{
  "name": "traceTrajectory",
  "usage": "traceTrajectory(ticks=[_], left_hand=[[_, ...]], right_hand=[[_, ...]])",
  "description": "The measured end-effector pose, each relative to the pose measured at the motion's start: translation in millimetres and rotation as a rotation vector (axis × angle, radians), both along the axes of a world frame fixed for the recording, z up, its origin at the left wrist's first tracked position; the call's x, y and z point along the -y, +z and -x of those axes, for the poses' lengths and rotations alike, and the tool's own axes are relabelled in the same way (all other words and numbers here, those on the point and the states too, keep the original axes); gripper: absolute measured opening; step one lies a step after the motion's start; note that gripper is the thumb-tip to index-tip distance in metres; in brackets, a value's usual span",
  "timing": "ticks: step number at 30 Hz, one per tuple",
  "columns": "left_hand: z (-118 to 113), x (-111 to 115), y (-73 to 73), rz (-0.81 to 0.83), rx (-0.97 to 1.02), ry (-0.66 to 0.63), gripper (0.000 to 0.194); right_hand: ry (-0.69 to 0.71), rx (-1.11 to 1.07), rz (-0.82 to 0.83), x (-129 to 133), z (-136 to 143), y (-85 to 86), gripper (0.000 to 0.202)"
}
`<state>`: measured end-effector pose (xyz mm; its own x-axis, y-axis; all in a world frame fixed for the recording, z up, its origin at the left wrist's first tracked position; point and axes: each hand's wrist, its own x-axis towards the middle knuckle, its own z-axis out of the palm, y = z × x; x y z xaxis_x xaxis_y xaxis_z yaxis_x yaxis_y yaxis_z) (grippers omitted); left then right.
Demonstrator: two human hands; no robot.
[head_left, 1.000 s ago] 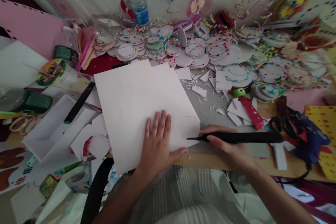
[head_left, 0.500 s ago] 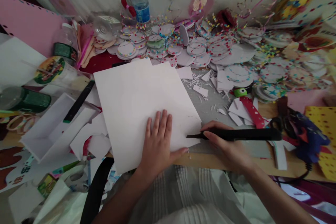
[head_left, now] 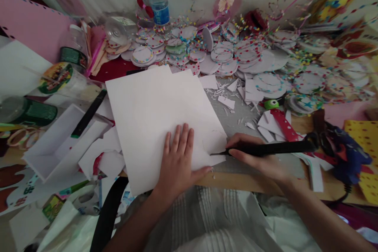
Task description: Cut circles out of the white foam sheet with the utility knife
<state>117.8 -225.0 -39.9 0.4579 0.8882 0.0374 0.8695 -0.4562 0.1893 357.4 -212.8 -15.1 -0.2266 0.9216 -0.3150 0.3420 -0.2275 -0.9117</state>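
A large white board sheet [head_left: 153, 114] lies at a slant across the grey cutting mat [head_left: 233, 116], its lower left part overhanging the table edge. My left hand [head_left: 177, 161] rests flat on the sheet's lower middle, fingers spread and thumb pointing right. In my right hand [head_left: 255, 161] is a black craft knife [head_left: 283, 148] with a long handle, gripped near the blade. The thin dark blade lies low over the sheet's lower right corner, its tip touching the board beside a cut. Faint curved marks show just above the blade.
White offcuts [head_left: 226, 102] litter the mat. Stacked white discs with coloured beads [head_left: 223, 53] line the back. Right are scissors and a blue glue gun [head_left: 350, 157]. Left stand a white box [head_left: 56, 141] with a black marker [head_left: 88, 114] on it, and plastic bottles [head_left: 28, 112].
The far end of the knife's handle has swung up and away from me while the tip stays nearly in place. My left hand and the sheet have hardly moved.
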Motion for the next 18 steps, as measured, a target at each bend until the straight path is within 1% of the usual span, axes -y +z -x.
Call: traceTrajectory(ticks=[6,12,18], left_hand=[[-0.5,-0.2,0.0,-0.007,-0.007,0.005,0.104],[-0.4,-0.7,0.4,0.009,-0.009,0.011,0.103],[-0.3,-0.2,-0.6,-0.004,-0.009,0.006,0.104]], right_hand=[[0.058,0.059,-0.033,-4.3,-3.6,5.8,0.025],[0.046,0.085,-0.039,-0.9,-10.0,2.4,0.023],[0.083,0.072,-0.033,-2.4,-12.2,3.9,0.024]])
